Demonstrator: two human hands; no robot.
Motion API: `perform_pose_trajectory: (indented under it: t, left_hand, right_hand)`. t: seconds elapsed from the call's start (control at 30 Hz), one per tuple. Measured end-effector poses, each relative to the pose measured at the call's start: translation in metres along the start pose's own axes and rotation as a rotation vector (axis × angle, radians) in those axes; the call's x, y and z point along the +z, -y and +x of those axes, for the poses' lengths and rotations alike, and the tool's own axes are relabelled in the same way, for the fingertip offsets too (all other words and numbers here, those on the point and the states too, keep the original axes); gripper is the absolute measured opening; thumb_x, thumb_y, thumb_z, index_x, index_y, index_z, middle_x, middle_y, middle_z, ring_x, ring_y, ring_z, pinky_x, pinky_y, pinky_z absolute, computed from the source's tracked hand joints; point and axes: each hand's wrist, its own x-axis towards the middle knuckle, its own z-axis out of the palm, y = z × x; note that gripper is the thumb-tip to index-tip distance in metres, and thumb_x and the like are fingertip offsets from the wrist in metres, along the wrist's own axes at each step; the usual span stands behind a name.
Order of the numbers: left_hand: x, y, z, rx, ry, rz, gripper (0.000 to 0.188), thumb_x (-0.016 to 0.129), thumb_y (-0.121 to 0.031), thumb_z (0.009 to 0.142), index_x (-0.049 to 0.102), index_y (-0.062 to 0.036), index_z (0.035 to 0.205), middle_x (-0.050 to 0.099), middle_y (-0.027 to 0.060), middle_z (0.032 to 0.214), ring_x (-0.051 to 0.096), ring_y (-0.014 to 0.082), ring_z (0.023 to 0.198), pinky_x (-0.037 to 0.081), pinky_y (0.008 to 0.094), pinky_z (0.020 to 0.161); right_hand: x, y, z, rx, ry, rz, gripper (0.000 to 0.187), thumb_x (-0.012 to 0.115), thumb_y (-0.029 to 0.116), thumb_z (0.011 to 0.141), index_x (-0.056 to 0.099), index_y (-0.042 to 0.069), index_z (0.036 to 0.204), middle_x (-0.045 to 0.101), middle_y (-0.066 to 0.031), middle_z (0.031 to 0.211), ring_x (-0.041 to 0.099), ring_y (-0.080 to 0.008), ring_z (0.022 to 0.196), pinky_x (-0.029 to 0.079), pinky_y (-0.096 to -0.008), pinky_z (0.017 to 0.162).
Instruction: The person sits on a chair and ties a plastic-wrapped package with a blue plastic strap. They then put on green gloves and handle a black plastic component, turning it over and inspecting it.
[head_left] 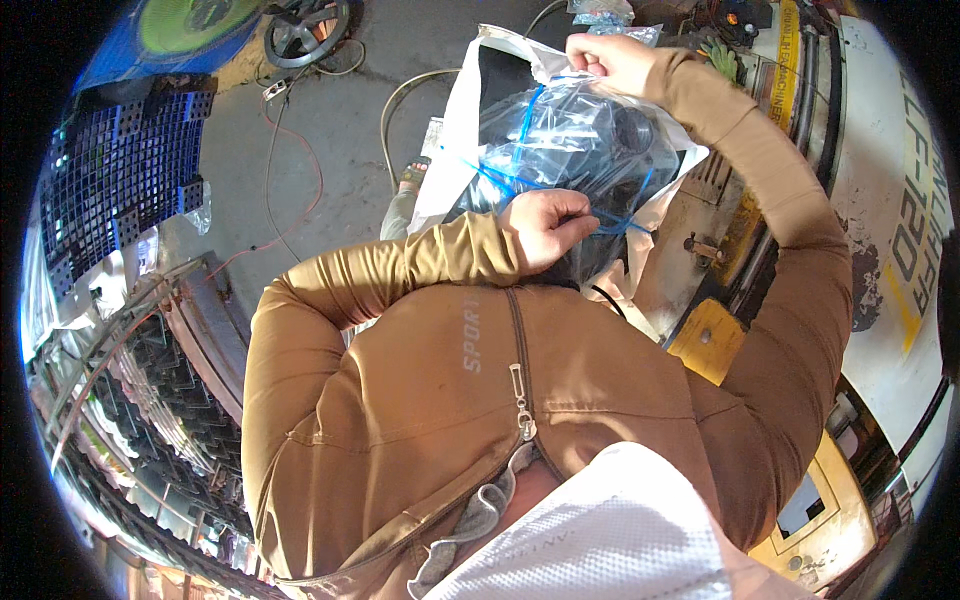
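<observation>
"Where do we have the bundle?"

"Top centre of the frame: a clear plastic bag with dark contents inside, crossed by blue cord. A white sack lies opened around it, its flaps showing along the left and right of the bag."

"And our right hand?"

"It reaches in from the right of the frame to the sack's upper edge. That grip is closed, fingers folded over the edge beside the bag's crinkled plastic."

"Our left hand?"

"It lies over the lower part of the bag, below the centre of the bundle, right where a strand of cord passes. The fingers curl inward, but we cannot tell how tightly that grip closes or whether it has hold of the cord."

"What do we see around us?"

"At the upper left, a dark spoked wheel is on the grey floor, and a thin red cable winds below it. Farther left is a dark plastic grid. Along the right side runs a white machine with a yellow stripe, well apart from the wheel. Our brown zipped jacket fills the middle, below the bundle."
</observation>
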Motion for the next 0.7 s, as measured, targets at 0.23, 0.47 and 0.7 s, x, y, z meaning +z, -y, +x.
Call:
perform_pose_trajectory:
  t: [0.23, 0.47, 0.7]
  left_hand:
    - [-0.001, -0.001, -0.001, 0.010, 0.003, 0.053, 0.015, 0.057, -0.015, 0.087, 0.056, -0.0026, 0.078, 0.049, 0.0045, 0.067, 0.045, 0.0120, 0.063, 0.038, 0.0272, 0.060]
    - [-0.001, -0.008, 0.003, -0.150, 0.035, -0.065, 0.017, 0.055, -0.017, 0.089, 0.059, -0.0033, 0.081, 0.055, -0.0011, 0.073, 0.048, 0.0075, 0.073, 0.038, 0.0233, 0.070]
    - [0.003, -0.007, 0.005, -0.138, -0.031, -0.190, 0.019, 0.057, -0.018, 0.088, 0.061, -0.0044, 0.076, 0.052, -0.0046, 0.065, 0.039, 0.0041, 0.059, 0.033, 0.0205, 0.056]
  right_hand:
    - [0.012, -0.017, 0.012, -0.160, -0.143, -0.137, 0.027, 0.056, 0.020, 0.077, 0.063, 0.005, 0.098, 0.065, -0.0156, 0.090, 0.063, -0.0336, 0.085, 0.049, -0.0430, 0.070]
    - [0.007, -0.020, 0.014, -0.119, -0.180, 0.011, 0.017, 0.060, 0.013, 0.077, 0.062, 0.004, 0.092, 0.065, -0.0134, 0.076, 0.064, -0.0269, 0.075, 0.052, -0.0392, 0.065]
    - [-0.001, 0.022, -0.166, 0.021, -0.907, 0.637, 0.034, 0.060, 0.003, 0.083, 0.050, -0.001, 0.115, 0.061, -0.0123, 0.106, 0.058, -0.0190, 0.098, 0.048, -0.0300, 0.085]
